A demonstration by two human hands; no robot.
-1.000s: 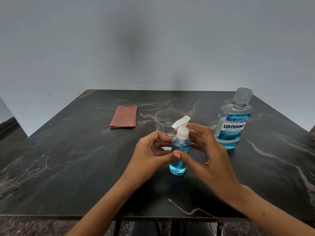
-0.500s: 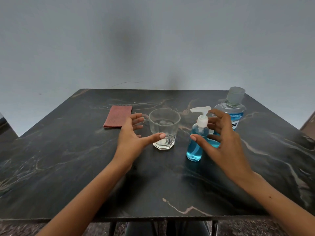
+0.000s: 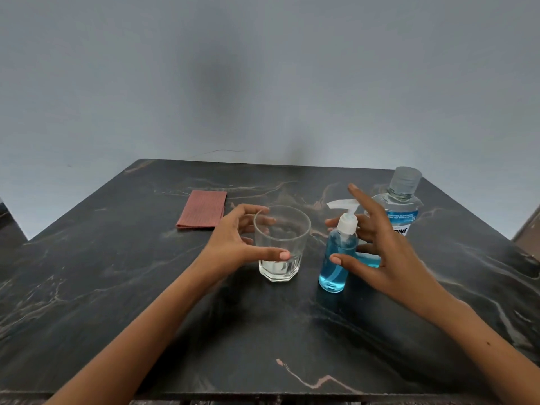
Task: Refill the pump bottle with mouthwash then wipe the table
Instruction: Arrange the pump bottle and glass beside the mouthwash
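Pump bottle [image 3: 336,258] upright mid-surface, blue liquid inside, white pump on. Right hand [image 3: 388,252] just beside it, fingers spread, gripping nothing. Left hand [image 3: 236,244] cupped open around glass [image 3: 281,244]; contact unclear. Mouthwash bottle [image 3: 400,206] near right rear edge. Red cloth [image 3: 202,210] rear left. Dark surface [image 3: 146,302] bare toward near edge.

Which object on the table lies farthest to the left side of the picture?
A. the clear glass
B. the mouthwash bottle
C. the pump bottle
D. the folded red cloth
D: the folded red cloth lies flat left of the clear glass, the pump bottle and the mouthwash bottle.
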